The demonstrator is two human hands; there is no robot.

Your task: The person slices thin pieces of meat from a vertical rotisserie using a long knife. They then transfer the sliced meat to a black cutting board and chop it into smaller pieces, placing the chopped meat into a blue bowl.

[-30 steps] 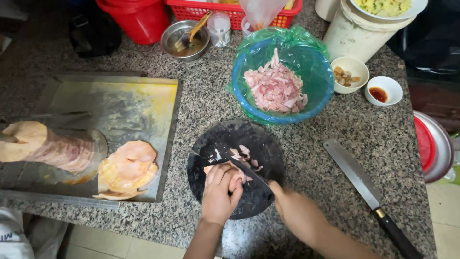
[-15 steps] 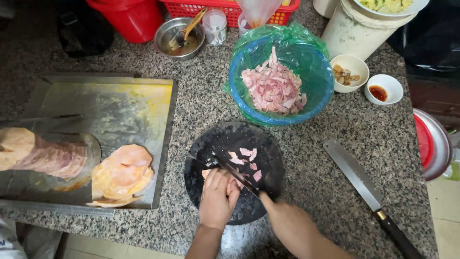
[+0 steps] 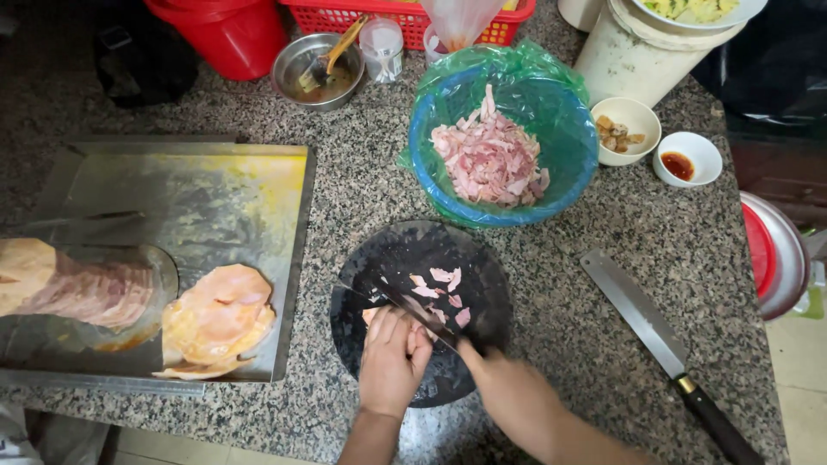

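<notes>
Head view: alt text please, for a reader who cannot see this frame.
On a round black cutting board, the left hand presses down a piece of pink meat while the right hand cuts it with a knife. Behind it a blue bowl holds sliced meat; a cleaver lies to the right.

The left hand (image 3: 392,362) covers whatever meat it pins to the black cutting board (image 3: 392,258) — only a pink edge peeks out. The knife handle is lost inside the right hand (image 3: 508,392). The meat log (image 3: 69,288) runs off the left edge — the cleaver (image 3: 659,344) handle off the bottom.
</notes>
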